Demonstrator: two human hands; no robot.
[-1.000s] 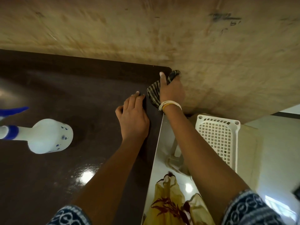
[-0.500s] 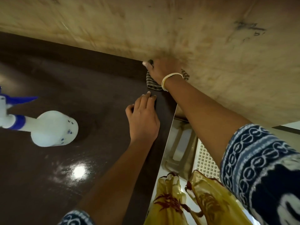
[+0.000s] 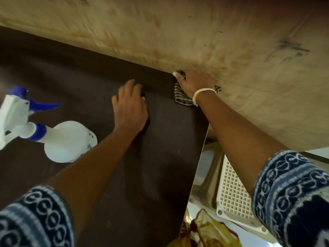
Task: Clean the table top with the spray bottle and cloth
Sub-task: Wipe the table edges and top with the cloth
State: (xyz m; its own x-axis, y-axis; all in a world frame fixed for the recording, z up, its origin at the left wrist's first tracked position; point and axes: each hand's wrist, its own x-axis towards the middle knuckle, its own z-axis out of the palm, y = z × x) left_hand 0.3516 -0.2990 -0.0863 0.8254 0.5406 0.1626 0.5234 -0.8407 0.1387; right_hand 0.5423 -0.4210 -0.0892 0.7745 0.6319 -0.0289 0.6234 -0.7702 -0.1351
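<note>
Cloth (image 3: 183,98): dark rag with thin pale stripes, bunched up at the far right corner of the table top, mostly hidden under the right hand; one end pokes out past the wrist toward the wall.
Spray bottle (image 3: 69,141): white plastic, round body with small blue marks, blue collar and blue trigger, white spray head; it stands on the table at the left, well apart from the cloth.
Table top (image 3: 160,166): dark brown, smooth with a faint sheen, its right edge running down to the lower middle of the view.
Wall (image 3: 195,32): tan and stained, with dark scribbles at the upper right, meeting the table's far edge.
Basket (image 3: 233,191): cream plastic grid piece beside the table's right edge, lower down, partly crossed by the right forearm.
Yellow fabric (image 3: 204,232): patterned, at the bottom edge.
Right hand (image 3: 195,82): palm down on the cloth, fingers curled over it, pressing it into the corner against the wall; pale bangles on the wrist.
Left hand (image 3: 130,106): flat on the table, fingers loosely spread, holding nothing, near the cloth but apart from it.
Sleeves (image 3: 292,193): dark blue with white ring pattern.
</note>
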